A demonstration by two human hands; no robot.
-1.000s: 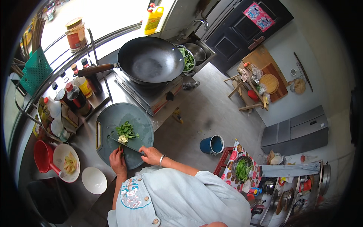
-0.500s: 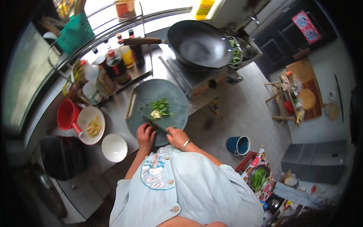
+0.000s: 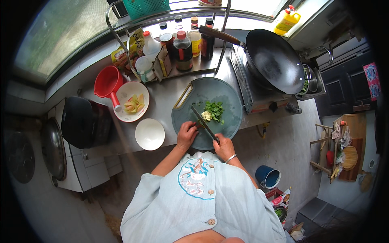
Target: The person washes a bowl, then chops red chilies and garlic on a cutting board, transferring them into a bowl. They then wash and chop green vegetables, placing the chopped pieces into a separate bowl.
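A round grey-green cutting board (image 3: 227, 89) lies on the counter before me. Chopped green leaves (image 3: 216, 110) and a small pile of minced garlic (image 3: 206, 116) sit together near its middle. My right hand (image 3: 224, 148) grips the handle of a kitchen knife (image 3: 206, 126), whose blade slants across the board toward the far left, just left of the garlic. Beside the blade, on the near left of the board, my left hand (image 3: 187, 134) is closed with fingers bent down. Something small and reddish shows at its fingertips, too little to name.
Left of the board stand a white bowl (image 3: 150, 134), a plate of pale sliced pieces (image 3: 131, 116) and a red ladle (image 3: 108, 82). Sauce bottles (image 3: 182, 52) line a metal rack behind. At the right, a black wok (image 3: 273, 60) rests on the stove. A blue bucket (image 3: 268, 177) stands on the floor.
The whole view has swung, so the counter and board appear farther right. The knife blade now points more steeply away from me. Both hands remain at the near part of the board.
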